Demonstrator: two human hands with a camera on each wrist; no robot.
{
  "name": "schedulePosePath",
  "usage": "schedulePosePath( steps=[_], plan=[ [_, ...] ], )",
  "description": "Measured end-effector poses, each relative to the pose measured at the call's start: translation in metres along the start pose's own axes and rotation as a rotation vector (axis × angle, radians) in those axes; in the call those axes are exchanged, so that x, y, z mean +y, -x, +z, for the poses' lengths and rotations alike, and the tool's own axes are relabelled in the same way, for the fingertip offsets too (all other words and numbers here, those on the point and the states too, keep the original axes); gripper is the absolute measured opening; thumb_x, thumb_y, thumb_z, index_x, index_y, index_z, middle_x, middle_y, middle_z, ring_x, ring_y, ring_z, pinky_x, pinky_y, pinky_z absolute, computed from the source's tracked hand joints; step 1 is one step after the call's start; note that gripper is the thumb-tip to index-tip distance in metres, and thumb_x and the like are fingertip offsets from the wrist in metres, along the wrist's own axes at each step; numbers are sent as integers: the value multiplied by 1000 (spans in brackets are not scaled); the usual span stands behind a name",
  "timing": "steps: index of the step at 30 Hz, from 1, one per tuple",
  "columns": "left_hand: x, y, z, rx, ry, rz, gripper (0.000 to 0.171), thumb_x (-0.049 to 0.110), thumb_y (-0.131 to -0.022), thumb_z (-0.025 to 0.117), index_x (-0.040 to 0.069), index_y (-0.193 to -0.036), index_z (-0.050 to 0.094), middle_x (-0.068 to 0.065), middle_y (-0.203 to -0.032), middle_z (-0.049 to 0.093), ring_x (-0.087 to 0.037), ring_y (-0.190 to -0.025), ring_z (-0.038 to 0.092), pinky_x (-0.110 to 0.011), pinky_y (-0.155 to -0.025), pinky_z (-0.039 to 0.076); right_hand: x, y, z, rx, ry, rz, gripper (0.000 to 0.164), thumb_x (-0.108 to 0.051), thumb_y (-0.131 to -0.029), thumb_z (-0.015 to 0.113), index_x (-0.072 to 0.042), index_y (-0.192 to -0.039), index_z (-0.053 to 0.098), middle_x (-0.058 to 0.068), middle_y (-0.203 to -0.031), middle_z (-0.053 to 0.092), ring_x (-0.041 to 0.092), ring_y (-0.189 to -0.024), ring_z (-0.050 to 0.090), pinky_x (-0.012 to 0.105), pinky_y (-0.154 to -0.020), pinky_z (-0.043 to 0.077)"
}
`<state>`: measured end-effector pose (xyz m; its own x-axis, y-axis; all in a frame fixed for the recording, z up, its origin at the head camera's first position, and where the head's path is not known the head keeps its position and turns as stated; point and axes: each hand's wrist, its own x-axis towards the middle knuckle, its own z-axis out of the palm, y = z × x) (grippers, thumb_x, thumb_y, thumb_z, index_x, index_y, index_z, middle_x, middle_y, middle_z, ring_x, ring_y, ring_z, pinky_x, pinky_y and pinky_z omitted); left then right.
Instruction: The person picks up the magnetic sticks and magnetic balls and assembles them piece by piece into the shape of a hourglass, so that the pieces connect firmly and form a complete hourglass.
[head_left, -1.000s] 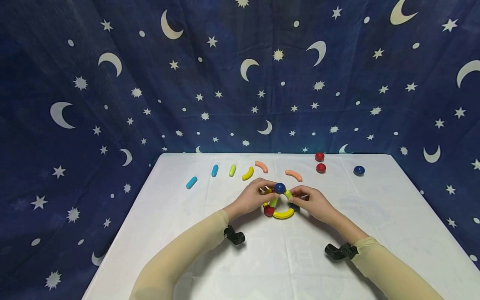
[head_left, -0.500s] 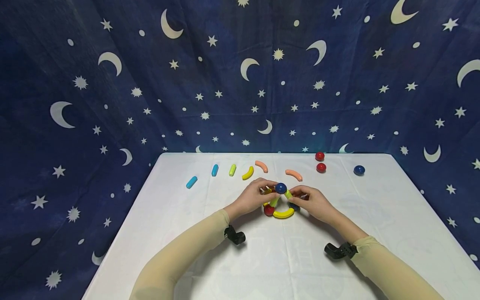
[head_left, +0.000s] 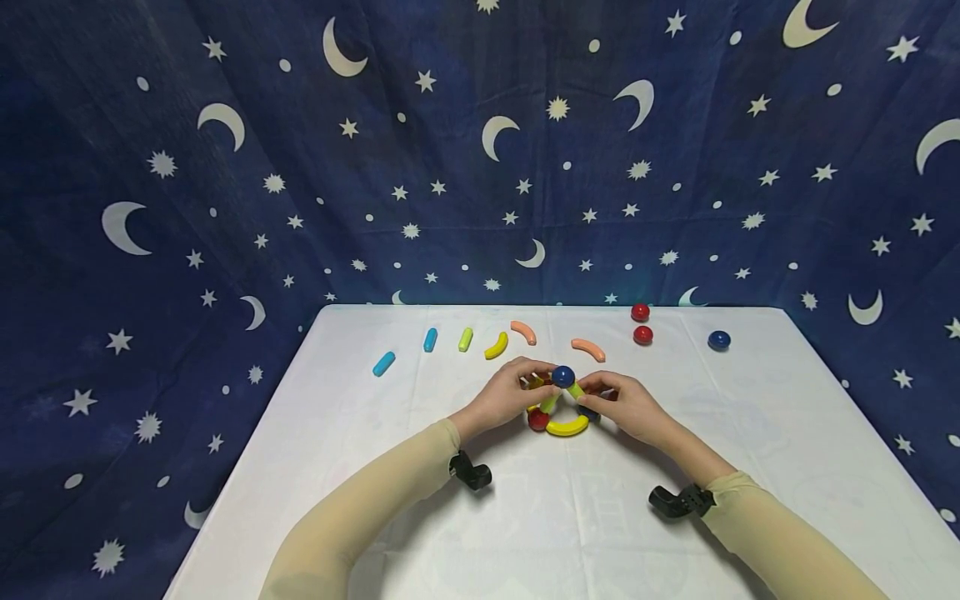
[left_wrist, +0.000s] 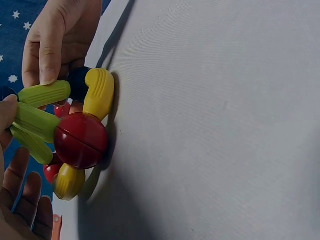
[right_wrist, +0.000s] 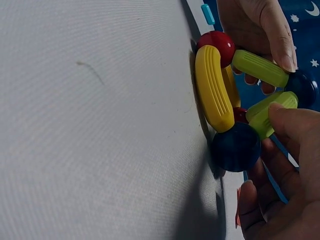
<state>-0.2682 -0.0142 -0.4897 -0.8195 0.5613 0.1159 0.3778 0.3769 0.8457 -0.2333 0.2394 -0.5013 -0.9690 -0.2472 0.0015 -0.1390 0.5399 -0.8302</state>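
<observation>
A small pyramid of magnetic rods and balls stands on the table between both hands. Its base has a yellow curved rod (head_left: 567, 427), a red ball (left_wrist: 81, 140) and a dark blue ball (right_wrist: 236, 147), with another red ball partly hidden behind. Straight green rods rise from the base balls to a blue ball (head_left: 563, 377) at the top. The left hand (head_left: 513, 392) pinches the upper end of the left green rod (right_wrist: 260, 67), right by the top ball. With thumb and fingers, the right hand (head_left: 627, 407) pinches the right green rod (left_wrist: 45, 94), which meets the top ball.
Behind the hands lie two blue rods (head_left: 384, 364), a green rod (head_left: 466, 339), a yellow curved rod (head_left: 497, 346) and two orange curved rods (head_left: 588, 349). Two red balls (head_left: 642, 335) and a blue ball (head_left: 719, 340) sit at the back right. A starry cloth (head_left: 450, 150) hangs behind the table.
The top blue ball has shifted slightly right, and the right green rod's upper end, which showed beside it, now tucks under it. Both hands have stayed nearly still.
</observation>
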Motion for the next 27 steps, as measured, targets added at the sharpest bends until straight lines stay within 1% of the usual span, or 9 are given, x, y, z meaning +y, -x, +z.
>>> schedulePosePath(
  steps=[13,18,22,25,27],
  plan=[
    [0,2,-1,-10,8,0,41,37,-97,72,21,-135,67,8,-117,64,-13,-107,58,-27,-90,50,-1,1,0,2,-25,9,31,-31,-95,75,-12,-120,71,1,-112,71,24,-96,62,40,-87,52],
    [-1,4,-2,-13,5,-4,44,37,-97,72,22,-138,66,4,-119,65,-14,-109,58,-27,-91,50,-2,2,0,6,-9,13,31,-31,-95,75,-12,-120,71,1,-113,71,23,-97,63,39,-87,53],
    [-5,5,-2,-12,-3,-18,46,36,-97,72,22,-140,64,0,-122,65,-15,-109,58,-28,-92,50,0,4,0,15,7,3,31,-31,-95,75,-11,-119,71,1,-110,71,22,-98,64,37,-87,53],
    [-7,8,-1,-13,-20,-38,46,35,-97,73,21,-140,64,0,-120,65,-14,-107,58,-27,-92,49,4,6,-2,22,26,-18,30,-29,-95,75,-11,-119,71,2,-109,71,21,-98,64,36,-84,53],
    [-9,11,-1,-15,-48,-51,46,35,-95,75,19,-137,65,1,-118,64,-14,-104,58,-27,-90,49,7,8,-4,27,43,-10,29,-29,-95,76,-12,-118,72,2,-110,69,20,-97,63,34,-82,53]
  ],
)
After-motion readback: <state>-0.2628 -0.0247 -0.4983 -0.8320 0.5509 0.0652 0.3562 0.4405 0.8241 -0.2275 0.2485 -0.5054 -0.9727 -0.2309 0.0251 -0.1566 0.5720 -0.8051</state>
